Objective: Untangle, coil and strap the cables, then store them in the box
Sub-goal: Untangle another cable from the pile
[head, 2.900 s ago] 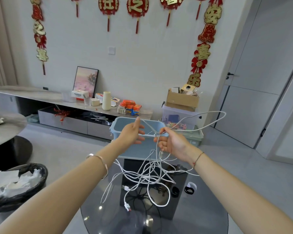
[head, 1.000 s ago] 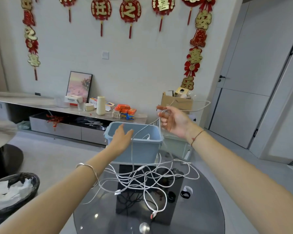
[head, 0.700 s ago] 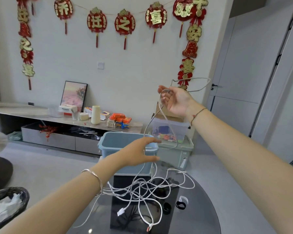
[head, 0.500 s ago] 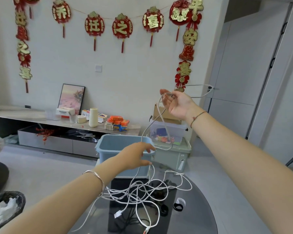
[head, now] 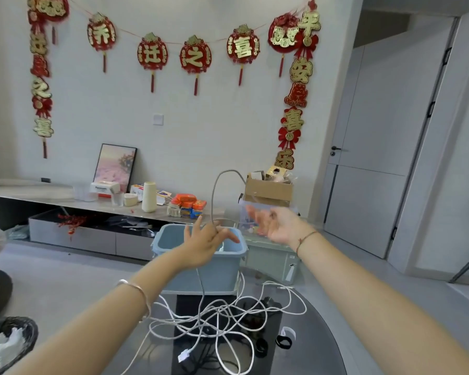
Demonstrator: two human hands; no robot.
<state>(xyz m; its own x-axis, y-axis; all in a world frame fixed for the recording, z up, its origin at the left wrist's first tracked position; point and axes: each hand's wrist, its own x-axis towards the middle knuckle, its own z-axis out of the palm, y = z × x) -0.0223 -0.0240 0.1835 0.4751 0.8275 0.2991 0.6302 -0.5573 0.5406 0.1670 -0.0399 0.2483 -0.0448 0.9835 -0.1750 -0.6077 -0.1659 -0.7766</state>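
Over the round dark glass table, thin white cable was draped through a splayed left hand; the right hand was spread empty, so slack could be re-tangled.

The left hand hovers spread over the blue box, a white cable arching up from it; the right hand, blurred, shows its palm.
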